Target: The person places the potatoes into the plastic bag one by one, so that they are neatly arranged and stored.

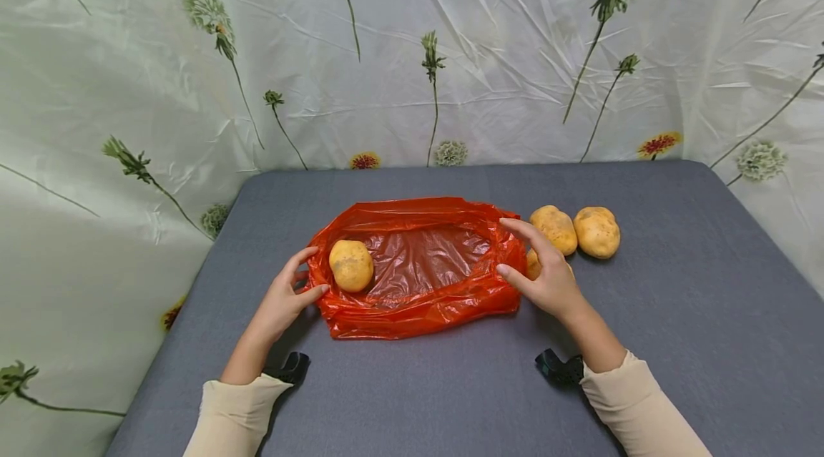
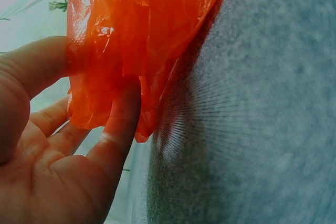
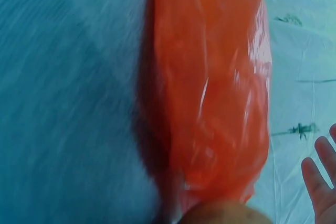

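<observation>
A red plastic bag (image 1: 418, 317) lies spread on the table, its mouth facing up. Inside its left end sits one potato (image 1: 350, 266). My left hand (image 1: 283, 300) holds the bag's left end; in the left wrist view the crumpled red film (image 2: 147, 19) comes between its thumb and fingers. At the opposite end, my right hand (image 1: 550, 282) has thumb and fingers spread apart, fingertips right at the rim. Beyond that hand, two potatoes (image 1: 597, 232) lie side by side, and another potato (image 1: 533, 264) is partly hidden behind the hand.
The grey table (image 1: 425, 400) runs up to a pale flower-printed curtain (image 1: 386, 85) at the back and left. Each wrist carries a dark camera mount (image 1: 558, 367).
</observation>
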Demonstrator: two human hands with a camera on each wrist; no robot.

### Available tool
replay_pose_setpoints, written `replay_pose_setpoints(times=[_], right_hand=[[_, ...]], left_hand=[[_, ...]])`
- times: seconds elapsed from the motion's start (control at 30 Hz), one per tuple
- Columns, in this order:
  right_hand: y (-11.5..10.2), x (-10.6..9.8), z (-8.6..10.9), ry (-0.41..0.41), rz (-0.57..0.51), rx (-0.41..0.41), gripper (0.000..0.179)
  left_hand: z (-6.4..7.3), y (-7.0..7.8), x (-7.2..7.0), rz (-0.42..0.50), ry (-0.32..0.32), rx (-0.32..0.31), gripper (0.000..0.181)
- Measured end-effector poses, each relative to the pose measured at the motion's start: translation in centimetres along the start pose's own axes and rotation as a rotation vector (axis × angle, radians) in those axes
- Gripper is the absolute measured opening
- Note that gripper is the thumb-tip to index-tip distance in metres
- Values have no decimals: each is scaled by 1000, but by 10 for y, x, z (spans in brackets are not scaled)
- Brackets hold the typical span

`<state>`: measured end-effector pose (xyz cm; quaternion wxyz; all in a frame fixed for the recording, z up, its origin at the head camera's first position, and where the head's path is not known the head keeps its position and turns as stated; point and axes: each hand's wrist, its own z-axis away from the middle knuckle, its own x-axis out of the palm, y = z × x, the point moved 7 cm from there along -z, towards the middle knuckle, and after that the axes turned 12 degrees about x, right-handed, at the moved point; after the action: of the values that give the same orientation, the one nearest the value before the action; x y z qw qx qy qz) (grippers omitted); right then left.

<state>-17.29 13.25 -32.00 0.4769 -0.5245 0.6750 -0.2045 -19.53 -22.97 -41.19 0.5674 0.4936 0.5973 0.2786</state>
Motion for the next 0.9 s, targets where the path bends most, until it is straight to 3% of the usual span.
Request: replay_pose_setpoints(times=[0.17, 0.23, 0.57, 0.9], right_hand=[[12, -11, 7, 28, 27, 1, 61], [16, -15, 9, 36, 36, 4, 61], [23, -37, 23, 94, 128, -1, 61], [40, -50, 36, 75, 225, 115, 59]], left_hand=[[1, 22, 2, 5, 0, -26, 64], [2, 25, 2, 9, -1, -25, 63], [1, 24, 2, 9, 1, -18, 63], [2, 23, 2, 29, 1, -20, 63]])
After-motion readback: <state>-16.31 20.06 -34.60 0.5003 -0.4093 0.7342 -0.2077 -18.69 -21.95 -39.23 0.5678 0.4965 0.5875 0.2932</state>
